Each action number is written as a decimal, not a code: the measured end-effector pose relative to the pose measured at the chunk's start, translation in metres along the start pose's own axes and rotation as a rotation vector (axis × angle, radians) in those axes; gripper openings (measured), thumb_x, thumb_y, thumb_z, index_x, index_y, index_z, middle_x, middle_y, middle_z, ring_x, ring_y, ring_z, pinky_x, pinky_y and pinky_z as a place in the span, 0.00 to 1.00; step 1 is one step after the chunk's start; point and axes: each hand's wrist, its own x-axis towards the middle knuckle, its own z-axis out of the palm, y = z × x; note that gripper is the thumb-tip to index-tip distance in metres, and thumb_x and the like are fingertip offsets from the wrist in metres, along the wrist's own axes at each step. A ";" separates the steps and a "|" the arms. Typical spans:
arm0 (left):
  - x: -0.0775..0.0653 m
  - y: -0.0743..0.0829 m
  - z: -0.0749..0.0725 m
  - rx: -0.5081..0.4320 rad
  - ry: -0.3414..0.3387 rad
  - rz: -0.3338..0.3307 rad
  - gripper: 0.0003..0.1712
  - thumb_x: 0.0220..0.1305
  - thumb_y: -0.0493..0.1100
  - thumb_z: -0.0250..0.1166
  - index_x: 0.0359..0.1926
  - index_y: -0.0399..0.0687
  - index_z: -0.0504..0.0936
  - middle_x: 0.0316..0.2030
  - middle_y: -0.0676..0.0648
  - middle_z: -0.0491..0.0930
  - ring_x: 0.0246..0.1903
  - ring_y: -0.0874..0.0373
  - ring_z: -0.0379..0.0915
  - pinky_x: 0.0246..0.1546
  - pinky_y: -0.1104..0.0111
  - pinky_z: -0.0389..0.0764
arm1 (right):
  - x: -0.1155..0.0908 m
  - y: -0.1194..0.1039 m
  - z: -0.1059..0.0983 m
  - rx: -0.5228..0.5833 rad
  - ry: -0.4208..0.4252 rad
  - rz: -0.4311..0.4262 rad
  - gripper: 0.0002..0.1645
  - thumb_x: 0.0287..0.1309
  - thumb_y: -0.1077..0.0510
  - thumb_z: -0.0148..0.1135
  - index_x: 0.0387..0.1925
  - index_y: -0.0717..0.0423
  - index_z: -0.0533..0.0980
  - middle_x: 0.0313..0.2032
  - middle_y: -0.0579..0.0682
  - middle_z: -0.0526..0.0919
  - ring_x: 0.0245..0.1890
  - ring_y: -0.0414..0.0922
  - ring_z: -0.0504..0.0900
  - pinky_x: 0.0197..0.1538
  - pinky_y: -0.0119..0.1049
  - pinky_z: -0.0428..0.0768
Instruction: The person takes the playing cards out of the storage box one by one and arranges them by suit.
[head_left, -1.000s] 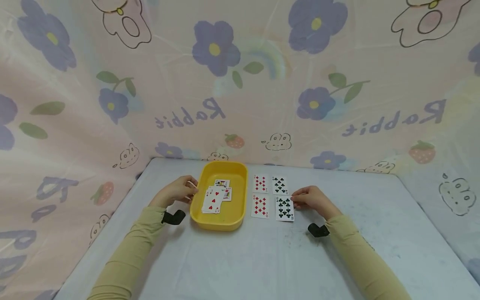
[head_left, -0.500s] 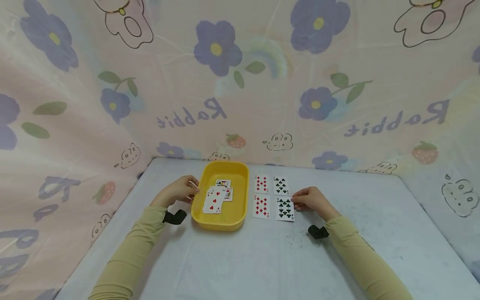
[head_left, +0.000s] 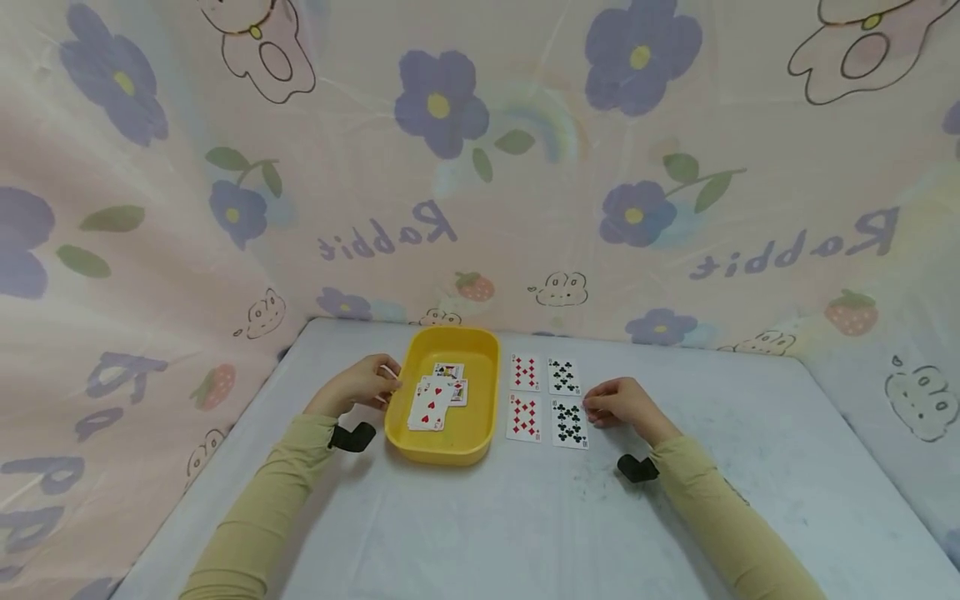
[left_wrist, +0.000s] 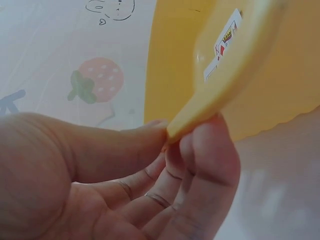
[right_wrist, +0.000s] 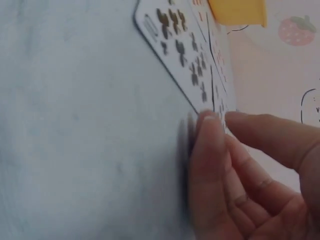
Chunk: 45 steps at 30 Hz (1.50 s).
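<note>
A pale pink curtain (head_left: 517,183) printed with purple flowers, strawberries and the word "Rabbit" in reverse hangs behind a white tabletop (head_left: 480,533), where a person in yellow-green sleeves (head_left: 247,508) works with playing cards. A black device (head_left: 352,437) sits at the left wrist, another (head_left: 637,468) at the right.

The left hand (head_left: 354,388) pinches the near-vertical left wall of a yellow tray (head_left: 442,456) at its rim, thumb on one side and fingers on the other. The tray lies just to the right of that hand, between it and four face-up cards. Inside, a three of hearts (head_left: 430,405) tops a loose pile, partly covering two picture cards, one (head_left: 458,392) to its right and one (head_left: 448,369) at the far end.

Beside the tray, the four cards form two rows: a diamonds card (head_left: 524,372) and a clubs card (head_left: 563,377) farther off, a ten of diamonds (head_left: 523,418) and a ten of clubs (head_left: 570,422) nearer. The right hand (head_left: 625,402) rests at the ten of clubs' far right corner, to the right of all four, thumb and forefinger slightly apart; whether a fingertip touches the card cannot be told.
</note>
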 end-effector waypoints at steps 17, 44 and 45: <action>0.003 -0.002 -0.002 -0.029 -0.021 0.013 0.15 0.68 0.34 0.57 0.52 0.33 0.68 0.38 0.40 0.74 0.30 0.53 0.74 0.30 0.64 0.82 | 0.004 -0.088 0.026 0.016 -0.137 -0.233 0.21 0.66 0.61 0.56 0.54 0.74 0.70 0.49 0.68 0.78 0.47 0.57 0.81 0.51 0.45 0.79; 0.006 -0.007 -0.004 -0.044 -0.030 0.033 0.13 0.68 0.34 0.57 0.51 0.34 0.68 0.36 0.40 0.74 0.29 0.53 0.74 0.30 0.62 0.83 | 0.044 -0.136 0.153 0.415 -0.208 0.121 0.35 0.61 0.55 0.59 0.64 0.68 0.59 0.65 0.71 0.56 0.63 0.64 0.62 0.63 0.50 0.66; 0.006 -0.007 -0.005 -0.050 -0.032 0.035 0.13 0.68 0.34 0.57 0.51 0.34 0.68 0.37 0.39 0.74 0.28 0.53 0.74 0.30 0.62 0.82 | 0.045 -0.135 0.156 0.436 -0.204 0.139 0.37 0.60 0.55 0.60 0.64 0.68 0.58 0.65 0.71 0.55 0.64 0.64 0.61 0.64 0.50 0.65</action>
